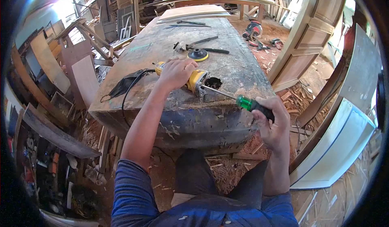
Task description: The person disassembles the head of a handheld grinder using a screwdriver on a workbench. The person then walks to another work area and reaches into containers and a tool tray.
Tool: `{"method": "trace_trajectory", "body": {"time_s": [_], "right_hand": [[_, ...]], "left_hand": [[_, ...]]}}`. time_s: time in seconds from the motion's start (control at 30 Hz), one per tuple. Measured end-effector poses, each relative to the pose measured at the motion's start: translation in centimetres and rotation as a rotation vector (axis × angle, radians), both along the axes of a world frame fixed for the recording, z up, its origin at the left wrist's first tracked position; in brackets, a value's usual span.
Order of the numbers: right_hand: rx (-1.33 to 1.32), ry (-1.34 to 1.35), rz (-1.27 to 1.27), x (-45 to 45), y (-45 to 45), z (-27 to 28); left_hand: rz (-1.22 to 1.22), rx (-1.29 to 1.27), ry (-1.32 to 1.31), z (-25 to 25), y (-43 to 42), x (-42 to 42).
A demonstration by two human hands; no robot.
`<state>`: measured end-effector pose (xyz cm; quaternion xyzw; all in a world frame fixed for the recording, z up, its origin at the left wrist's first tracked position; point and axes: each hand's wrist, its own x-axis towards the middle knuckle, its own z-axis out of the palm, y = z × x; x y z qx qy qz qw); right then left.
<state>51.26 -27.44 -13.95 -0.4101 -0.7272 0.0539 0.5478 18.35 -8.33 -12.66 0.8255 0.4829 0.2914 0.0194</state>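
My left hand (pixel 177 73) is wrapped over the body of a yellow angle grinder (pixel 195 80) lying on the worn workbench. In my right hand (pixel 274 121) is a screwdriver (pixel 244 102) with a green and black handle. Its shaft points left, and the tip meets the metal head of the grinder; the exact contact point is too small to make out. Behind the grinder lies a round black backing pad with a yellow edge (pixel 198 55). A dark hole (pixel 213 82) in the bench top shows beside the grinder's head.
The workbench (pixel 239 44) carries dark bar-like tools (pixel 215 50), a black cloth item (pixel 124 84) by the grinder's cord (pixel 130 90), and boards (pixel 194 11) at its far end. A panelled door (pixel 310 40) leans at right. Power tools (pixel 254 29) and wood scraps lie on the floor.
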Motion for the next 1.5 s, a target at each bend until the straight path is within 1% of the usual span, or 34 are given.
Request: {"method": "trace_trajectory", "body": {"time_s": [0.07, 0.17, 0.23, 0.3, 0.37, 0.4, 0.47, 0.53, 0.57, 0.63, 0.67, 0.73, 0.83, 0.87, 0.97, 1.07, 1.17, 1.2, 1.3, 1.33, 1.37, 1.43, 1.47, 1.5], "right_hand": [[0.263, -0.043, 0.064, 0.1, 1.2, -0.4], [0.186, 0.066, 0.072, -1.0, 0.7, -0.2], [-0.254, 0.379, 0.063, -1.0, -0.9, 0.4], [-0.391, 0.453, 0.067, -0.8, -1.3, 0.3], [-0.221, 0.286, 0.085, -0.4, -0.7, -0.7], [-0.097, 0.245, 0.116, -0.3, -0.1, -1.1], [0.090, 0.046, 0.105, 0.7, 1.4, -0.9], [0.154, -0.015, 0.050, 0.3, 1.3, -0.2], [0.007, 0.072, -0.015, -0.5, 0.4, 0.3], [-0.264, 0.208, -0.125, -2.1, -1.5, 1.8], [-0.392, 0.253, -0.170, -2.5, -2.2, 2.4], [-0.621, 0.260, -0.220, -2.4, -2.5, 3.0], [-0.168, 0.174, -0.074, -1.4, -1.4, 0.1], [0.113, -0.102, -0.044, -0.4, -0.7, 0.5], [0.145, -0.174, 0.012, -0.7, -1.0, 1.2], [-0.285, 0.263, -0.012, -3.2, -3.4, 2.6], [-0.594, 0.189, -0.097, -2.4, -4.1, 5.1], [-0.591, 0.180, -0.078, -2.4, -4.1, 5.2], [0.071, -0.207, 0.077, -0.2, -1.2, 2.9], [0.144, -0.260, 0.068, 0.2, -0.8, 2.7], [0.133, -0.237, 0.072, 0.4, -0.3, 2.6], [0.105, -0.181, 0.081, 0.1, -0.1, 2.7], [-0.024, -0.036, 0.043, -0.8, -0.8, 3.1], [-0.185, -0.020, 0.013, -0.5, -1.3, 3.6]], "left_hand": [[0.031, -0.073, -0.014, 0.1, 0.3, 0.0], [0.035, -0.042, 0.016, 0.1, 0.0, 0.0], [0.043, -0.059, 0.018, 0.0, -0.2, -0.2], [0.027, -0.063, 0.057, -0.2, 0.4, -0.6], [-0.018, -0.051, 0.132, -0.7, 1.5, -1.3], [-0.042, -0.073, 0.142, -0.5, 1.9, -1.6], [-0.094, -0.120, 0.163, -0.1, 2.3, -1.9], [-0.095, -0.218, 0.148, 1.8, 1.4, -1.5], [-0.095, -0.264, 0.142, 2.4, 1.1, -1.4], [-0.156, -0.251, 0.111, 2.2, 1.8, -1.7], [-0.187, -0.248, 0.096, 2.0, 2.2, -1.9], [-0.210, -0.236, 0.054, 2.3, 1.9, -1.6], [-0.249, -0.158, 0.013, 2.0, 2.3, -1.4], [-0.253, -0.126, -0.001, 1.6, 2.4, -1.5], [-0.260, -0.150, -0.017, 2.0, 2.2, -1.7], [-0.297, -0.193, -0.016, 1.5, 3.6, -1.8], [-0.249, -0.269, 0.031, 1.9, 4.4, -1.5], [-0.272, -0.269, 0.056, 2.1, 4.6, -1.4], [-0.305, -0.268, 0.119, 2.9, 4.8, -1.1], [-0.293, -0.274, 0.128, 3.0, 4.6, -0.9], [-0.281, -0.279, 0.138, 3.1, 4.4, -0.7], [-0.275, -0.281, 0.065, 2.9, 4.0, -0.6], [-0.271, -0.290, 0.030, 2.7, 3.7, -0.6], [-0.269, -0.293, 0.008, 2.8, 3.5, -0.4]]}}
